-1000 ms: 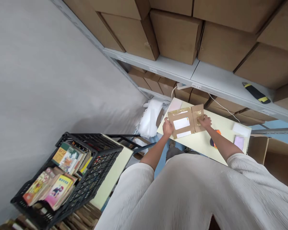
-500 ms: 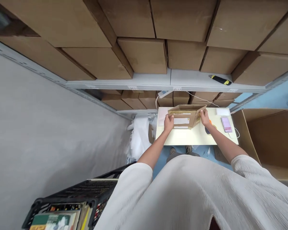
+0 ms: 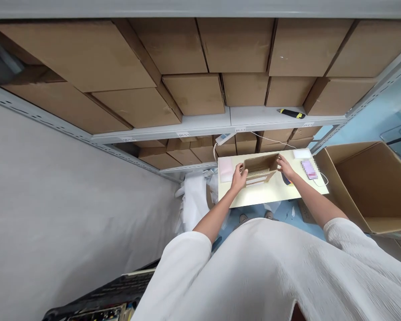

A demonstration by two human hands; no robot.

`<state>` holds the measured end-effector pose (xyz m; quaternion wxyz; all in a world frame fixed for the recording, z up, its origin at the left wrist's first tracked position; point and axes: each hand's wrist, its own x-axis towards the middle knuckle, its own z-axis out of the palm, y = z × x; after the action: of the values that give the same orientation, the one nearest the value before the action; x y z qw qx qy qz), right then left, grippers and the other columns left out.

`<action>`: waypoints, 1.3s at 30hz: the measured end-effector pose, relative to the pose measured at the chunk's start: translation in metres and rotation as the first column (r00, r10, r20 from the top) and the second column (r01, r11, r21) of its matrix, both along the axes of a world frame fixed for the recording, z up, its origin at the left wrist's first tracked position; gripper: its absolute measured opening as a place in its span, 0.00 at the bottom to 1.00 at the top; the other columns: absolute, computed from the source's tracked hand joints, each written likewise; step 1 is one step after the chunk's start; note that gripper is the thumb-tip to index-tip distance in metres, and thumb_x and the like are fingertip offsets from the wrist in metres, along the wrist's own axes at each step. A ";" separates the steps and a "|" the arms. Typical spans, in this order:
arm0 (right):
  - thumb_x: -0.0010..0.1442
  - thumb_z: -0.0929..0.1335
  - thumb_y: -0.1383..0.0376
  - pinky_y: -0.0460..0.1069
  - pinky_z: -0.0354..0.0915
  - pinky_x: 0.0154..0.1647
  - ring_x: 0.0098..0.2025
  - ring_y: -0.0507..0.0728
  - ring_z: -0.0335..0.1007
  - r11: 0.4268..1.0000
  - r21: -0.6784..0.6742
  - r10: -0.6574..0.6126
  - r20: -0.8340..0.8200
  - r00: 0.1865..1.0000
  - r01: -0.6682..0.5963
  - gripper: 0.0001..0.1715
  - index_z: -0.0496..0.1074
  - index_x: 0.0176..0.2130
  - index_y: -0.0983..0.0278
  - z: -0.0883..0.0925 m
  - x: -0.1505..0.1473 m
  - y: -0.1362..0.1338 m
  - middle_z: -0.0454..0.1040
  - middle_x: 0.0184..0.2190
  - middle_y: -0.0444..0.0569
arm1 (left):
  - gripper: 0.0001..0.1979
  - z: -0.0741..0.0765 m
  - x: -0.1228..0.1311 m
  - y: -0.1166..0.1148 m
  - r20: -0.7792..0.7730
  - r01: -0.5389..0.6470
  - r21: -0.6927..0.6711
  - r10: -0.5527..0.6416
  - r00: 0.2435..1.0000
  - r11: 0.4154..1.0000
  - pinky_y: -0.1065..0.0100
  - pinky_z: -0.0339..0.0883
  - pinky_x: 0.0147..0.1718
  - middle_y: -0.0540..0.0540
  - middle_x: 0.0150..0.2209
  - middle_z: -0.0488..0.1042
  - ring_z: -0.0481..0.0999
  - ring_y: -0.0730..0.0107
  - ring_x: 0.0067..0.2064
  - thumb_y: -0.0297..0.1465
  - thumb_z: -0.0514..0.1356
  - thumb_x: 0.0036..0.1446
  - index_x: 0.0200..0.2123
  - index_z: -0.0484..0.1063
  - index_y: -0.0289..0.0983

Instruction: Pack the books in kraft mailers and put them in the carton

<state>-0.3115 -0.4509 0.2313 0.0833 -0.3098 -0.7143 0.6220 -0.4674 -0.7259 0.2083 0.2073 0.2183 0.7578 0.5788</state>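
Note:
Between my hands, over the small cream table, is a cardboard box with its open top facing up toward me. White labels show on its near side. My left hand grips the box's left edge, thumb on the near side. On the opposite end, my right hand has its fingers closed on the upper right corner. A dark blue round item, perhaps a tape roll, lies partly hidden beside my right hand. To the right lies a phone with a lilac screen.
Shelves of cardboard boxes rise behind the table, with a yellow-black utility knife on the shelf edge. A large open carton stands right. White wrapping hangs at left, and a black crate sits lower left.
The box has tipped so that its opening now faces up, its labelled side turned lower. Both hands have shifted with it. The view has tilted upward, showing a higher shelf beam.

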 end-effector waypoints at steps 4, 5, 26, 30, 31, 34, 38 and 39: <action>0.61 0.75 0.45 0.66 0.73 0.65 0.68 0.67 0.71 0.995 -0.095 -0.009 -0.005 1.000 0.009 0.42 0.70 0.70 0.45 0.010 -0.001 0.005 0.74 0.68 0.51 | 0.17 0.000 0.003 0.006 -0.012 -0.077 -0.076 0.076 0.997 0.994 0.53 0.69 0.62 0.37 0.62 0.74 0.77 0.53 0.63 0.35 0.62 0.71 0.59 0.62 0.44; 0.59 0.76 0.46 0.66 0.74 0.64 0.66 0.66 0.72 0.995 -0.098 0.005 -0.008 1.000 -0.005 0.41 0.71 0.68 0.46 0.011 -0.002 0.007 0.75 0.66 0.51 | 0.16 0.000 0.002 0.008 -0.012 -0.108 -0.095 0.108 0.994 0.990 0.54 0.69 0.61 0.37 0.61 0.74 0.77 0.54 0.61 0.35 0.61 0.71 0.57 0.61 0.44; 0.53 0.74 0.48 0.54 0.74 0.38 0.35 0.54 0.70 0.979 0.139 0.145 0.020 0.989 -0.146 0.28 0.69 0.49 0.56 0.001 -0.025 0.026 0.77 0.48 0.48 | 0.24 0.002 0.009 0.028 -0.097 -0.098 -0.092 0.089 0.991 0.991 0.50 0.70 0.64 0.35 0.65 0.71 0.75 0.51 0.65 0.26 0.60 0.64 0.63 0.64 0.43; 0.54 0.72 0.50 0.61 0.78 0.48 0.43 0.60 0.75 0.966 0.214 0.136 0.048 0.990 -0.143 0.39 0.67 0.62 0.54 -0.002 -0.023 0.034 0.75 0.56 0.52 | 0.25 0.006 0.005 0.027 -0.115 -0.118 -0.158 0.101 0.988 0.980 0.51 0.73 0.61 0.35 0.65 0.71 0.78 0.51 0.62 0.26 0.60 0.64 0.64 0.67 0.43; 0.54 0.73 0.51 0.63 0.79 0.51 0.48 0.63 0.76 0.959 0.243 0.140 0.048 0.989 -0.148 0.43 0.66 0.66 0.53 -0.002 -0.022 0.035 0.74 0.58 0.54 | 0.25 0.006 0.004 0.026 -0.119 -0.118 -0.175 0.098 0.988 0.977 0.50 0.73 0.61 0.35 0.65 0.71 0.78 0.51 0.61 0.26 0.60 0.64 0.64 0.68 0.43; 0.51 0.75 0.52 0.69 0.75 0.62 0.64 0.71 0.71 0.932 0.333 0.148 0.010 0.989 -0.143 0.52 0.65 0.72 0.52 0.000 -0.023 0.035 0.66 0.69 0.59 | 0.25 0.009 0.001 0.025 -0.141 -0.101 -0.207 0.072 0.987 0.973 0.49 0.73 0.62 0.35 0.65 0.72 0.79 0.49 0.61 0.27 0.60 0.64 0.64 0.69 0.43; 0.51 0.76 0.53 0.69 0.73 0.66 0.69 0.73 0.68 0.947 0.260 0.201 -0.022 0.979 -0.188 0.59 0.60 0.76 0.51 0.003 -0.026 0.033 0.55 0.79 0.59 | 0.25 0.013 -0.002 0.023 -0.191 -0.034 -0.237 -0.013 0.982 0.971 0.46 0.70 0.67 0.35 0.67 0.73 0.77 0.46 0.66 0.30 0.62 0.65 0.64 0.71 0.43; 0.51 0.77 0.52 0.69 0.74 0.65 0.68 0.72 0.69 0.952 0.239 0.204 -0.018 0.979 -0.193 0.59 0.59 0.76 0.51 0.003 -0.027 0.032 0.55 0.79 0.59 | 0.25 0.015 -0.002 0.022 -0.196 -0.013 -0.247 -0.037 0.980 0.969 0.45 0.69 0.68 0.34 0.67 0.73 0.75 0.44 0.68 0.32 0.63 0.65 0.64 0.71 0.42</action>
<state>-0.3386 -0.4184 0.2346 0.0718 -0.2110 -0.8087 0.5444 -0.4695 -0.7036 0.2231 0.1596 0.2522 0.8396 0.4539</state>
